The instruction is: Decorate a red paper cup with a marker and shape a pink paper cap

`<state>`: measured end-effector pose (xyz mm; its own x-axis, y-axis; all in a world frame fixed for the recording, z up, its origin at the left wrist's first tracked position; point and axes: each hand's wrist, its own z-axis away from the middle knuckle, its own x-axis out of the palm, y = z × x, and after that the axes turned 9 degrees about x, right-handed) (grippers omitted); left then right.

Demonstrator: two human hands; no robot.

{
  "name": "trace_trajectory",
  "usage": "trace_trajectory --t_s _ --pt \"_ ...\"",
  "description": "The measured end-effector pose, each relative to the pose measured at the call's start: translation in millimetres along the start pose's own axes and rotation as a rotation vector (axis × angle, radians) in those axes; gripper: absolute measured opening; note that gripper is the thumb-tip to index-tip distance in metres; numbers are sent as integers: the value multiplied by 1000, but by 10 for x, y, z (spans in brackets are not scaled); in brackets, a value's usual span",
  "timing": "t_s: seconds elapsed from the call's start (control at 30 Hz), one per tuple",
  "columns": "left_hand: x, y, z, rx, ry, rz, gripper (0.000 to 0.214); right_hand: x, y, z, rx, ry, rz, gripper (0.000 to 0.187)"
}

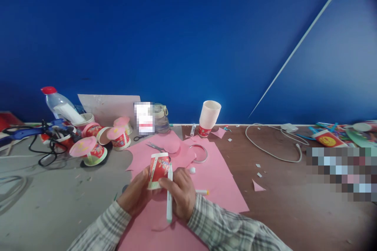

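My left hand is wrapped round a red printed paper cup with a white edge at the top and a pale green band at the bottom. In my right hand is a white marker with a pale green end, held nearly upright against the cup's right side. My right thumb reaches over to the cup's lower edge. Under both hands lie pink paper sheets. Scissors rest on the paper just beyond the cup, their handles partly hidden. Another pen with a yellow end shows beside my right wrist.
A roll of tape lies on the pink paper. Stacked paper cups stand near the blue wall. Several cups with pink discs sit at left, beside a glue gun. A white cable and paper scraps lie at right.
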<state>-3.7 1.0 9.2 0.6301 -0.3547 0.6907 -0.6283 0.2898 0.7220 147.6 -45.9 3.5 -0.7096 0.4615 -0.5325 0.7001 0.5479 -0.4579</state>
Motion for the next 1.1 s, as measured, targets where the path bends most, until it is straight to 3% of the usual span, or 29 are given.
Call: trace_trajectory --t_s 0.53,0.7,0.9,1.1 --pt "2 18 -17 36 114 -93 35 -37 -29 -39 -38 -95 -40 32" --pt "-8 16 -36 74 123 -89 36 -76 -67 -25 101 55 -315 33" --pt "29 29 -38 71 147 -94 38 -176 -95 -91 183 -54 -651 38" --pt "94 28 -36 92 169 -153 39 -89 -73 -47 396 -42 -770 43"
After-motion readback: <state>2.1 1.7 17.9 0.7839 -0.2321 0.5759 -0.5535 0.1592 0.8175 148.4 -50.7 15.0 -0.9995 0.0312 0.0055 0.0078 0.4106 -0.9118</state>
